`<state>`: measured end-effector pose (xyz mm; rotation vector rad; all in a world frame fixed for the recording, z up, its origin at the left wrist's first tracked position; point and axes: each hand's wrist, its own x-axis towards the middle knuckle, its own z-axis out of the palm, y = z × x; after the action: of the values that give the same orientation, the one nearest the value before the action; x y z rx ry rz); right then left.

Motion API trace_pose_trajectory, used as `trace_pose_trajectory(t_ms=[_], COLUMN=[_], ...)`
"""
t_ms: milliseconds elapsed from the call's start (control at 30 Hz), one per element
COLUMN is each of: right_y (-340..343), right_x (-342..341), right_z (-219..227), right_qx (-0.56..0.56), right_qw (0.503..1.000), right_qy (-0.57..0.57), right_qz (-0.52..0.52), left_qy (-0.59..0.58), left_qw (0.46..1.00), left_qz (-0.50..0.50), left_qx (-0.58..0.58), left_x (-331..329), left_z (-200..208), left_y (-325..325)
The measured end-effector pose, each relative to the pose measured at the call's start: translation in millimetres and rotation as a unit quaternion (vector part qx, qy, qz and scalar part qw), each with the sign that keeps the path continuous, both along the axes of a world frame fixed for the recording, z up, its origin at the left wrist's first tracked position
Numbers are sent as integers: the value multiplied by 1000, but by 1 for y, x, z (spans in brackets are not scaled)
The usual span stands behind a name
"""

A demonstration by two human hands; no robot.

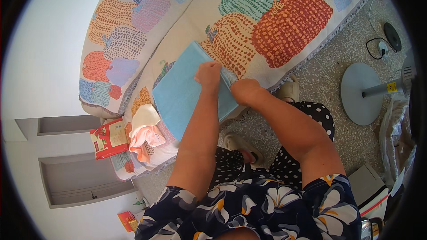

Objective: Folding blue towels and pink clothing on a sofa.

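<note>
A light-blue folded cloth, perhaps a towel, lies flat on the seat of a covered sofa in front of me. My left hand is closed at the cloth's right part, its fingers curled in on the fabric. Just to the right, my right hand is closed over the cloth's right edge, where a paler fold shows between the two hands. The fingertips of both hands are hidden under the knuckles. Left of the cloth lie a crumpled pink-and-cream cloth and a red package.
A sofa cover with a colourful pumpkin pattern spreads over seat and backrest. On the speckled floor to the right stand a round grey base with a pole, a black disc with cable nearby, and a clear plastic bag. A grey box sits lower right.
</note>
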<state>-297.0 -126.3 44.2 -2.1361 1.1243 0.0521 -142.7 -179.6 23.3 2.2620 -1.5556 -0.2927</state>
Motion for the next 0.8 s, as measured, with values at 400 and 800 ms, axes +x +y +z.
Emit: trace_pose_trajectory(t_ms=[400, 800], right_y=[-2, -5], right_x=[1, 2], right_z=[-4, -34], right_qx=[10, 50], right_qw=[1000, 998], right_qy=[13, -35], right_qz=[-2, -28], left_qy=[-31, -256], left_qw=[971, 946], left_qz=[-231, -197], left_qx=[-53, 12], left_x=[23, 0], left_z=[-14, -13], left_y=[61, 75])
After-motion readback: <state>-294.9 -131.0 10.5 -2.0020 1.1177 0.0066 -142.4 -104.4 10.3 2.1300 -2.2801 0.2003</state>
